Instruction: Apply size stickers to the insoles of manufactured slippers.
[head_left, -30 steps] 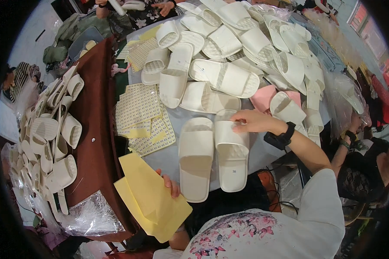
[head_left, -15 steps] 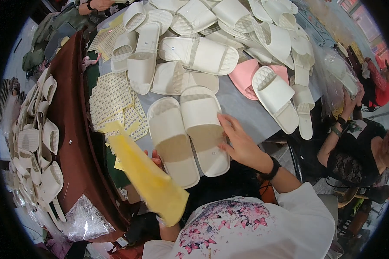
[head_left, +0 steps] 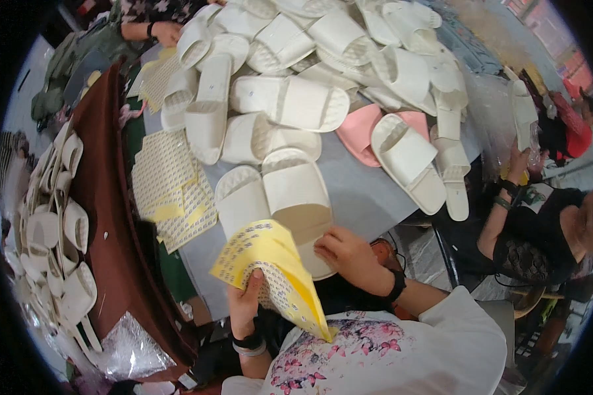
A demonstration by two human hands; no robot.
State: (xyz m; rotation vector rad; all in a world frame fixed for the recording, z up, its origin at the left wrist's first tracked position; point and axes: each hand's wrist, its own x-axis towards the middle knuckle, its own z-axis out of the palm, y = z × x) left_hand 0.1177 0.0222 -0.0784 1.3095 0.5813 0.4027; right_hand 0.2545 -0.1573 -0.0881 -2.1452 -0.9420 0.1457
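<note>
A pair of white slippers lies side by side before me, toes away. In my left hand (head_left: pixel 246 301) is a bent yellow sheet of small printed stickers (head_left: pixel 277 266), thumb on top. It covers much of the left slipper (head_left: pixel 238 197) and part of the right slipper's heel. My right hand (head_left: pixel 356 258) is at the right edge of the right slipper (head_left: pixel 298 187), over its heel. Its fingers are curled together at the insole, and whatever they pinch is too small or hidden to make out.
White slippers (head_left: pixel 290 102) are heaped across the grey table (head_left: pixel 389 191), with a pink slipper (head_left: pixel 360 135) among them. More sticker sheets (head_left: pixel 168 174) lie at left. Further left, slippers (head_left: pixel 43 230) line a brown cloth (head_left: pixel 115 263). Co-workers' hands (head_left: pixel 167 33) show at far left and right.
The yellow sheet has swung up and right over the slippers, its printed side now showing. My right hand has slid down to the heel, its fingers drawn together from being spread.
</note>
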